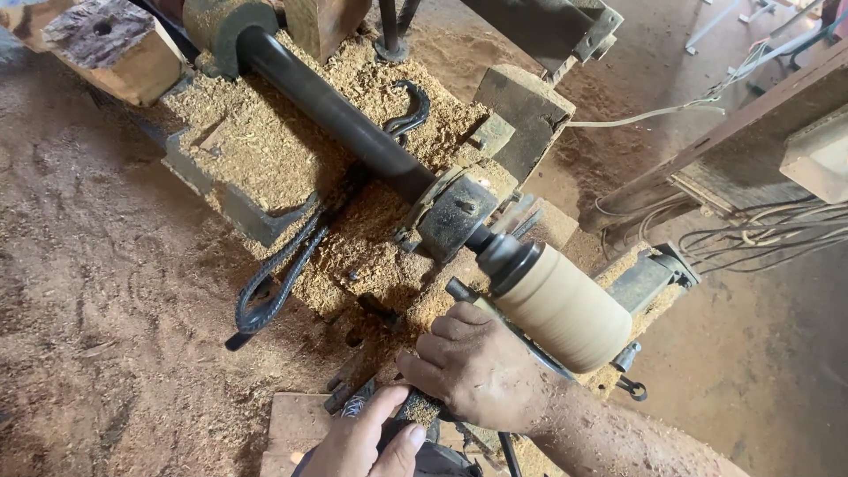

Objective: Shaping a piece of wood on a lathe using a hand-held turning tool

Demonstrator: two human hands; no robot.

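A pale turned wooden cylinder (561,309) is mounted on the end of a lathe's black shaft (331,110). My right hand (477,367) lies just below and left of the cylinder, with its fingers curled around a dark, sawdust-covered tool (415,408). My left hand (367,442) comes in from the bottom edge. Its thumb and forefinger are closed on the lower end of the same tool. The tool's tip is hidden under my right hand.
Sawdust covers the lathe bed (265,150) and the dirt floor (97,291). A twisted black iron bar (274,283) lies on the bed's left side. A wooden block (119,44) stands at top left. Loose cables (760,234) and a beam are on the right. A plank (296,424) lies beside my left hand.
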